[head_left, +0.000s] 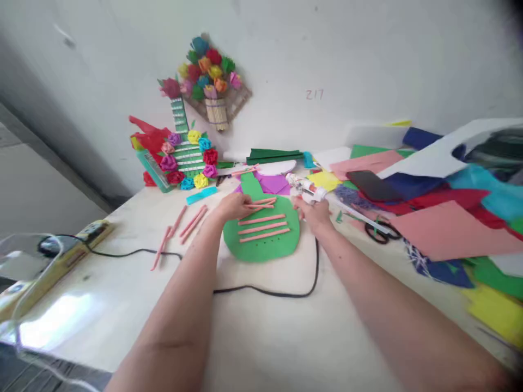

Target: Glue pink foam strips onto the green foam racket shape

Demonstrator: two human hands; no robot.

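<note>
The pale table (pixel 261 337) carries everything. Its right side is heaped with loose coloured paper sheets (pixel 441 228), probably pushed there to leave bare room in the middle. In that room a green guitar-shaped cutout (pixel 261 247) lies flat, square to the person, so that the three pink strips (pixel 263 228) laid across it stay level. Both forearms reach straight out from the bottom edge and draw together over the cutout's upper part. The left hand (pixel 233 207) lies palm down at the cutout's left shoulder, fingers drawn narrow on the end of the top pink stick (pixel 261 203), seemingly to keep it from rolling. The right hand (pixel 315 213) sits just off the right edge, closed round a white glue gun (pixel 307 188) that points up and away. Its black cord (pixel 281 294) loops loosely behind the cutout, clear of the work. Spare pink sticks (pixel 192 220) lie near the left wrist.
</note>
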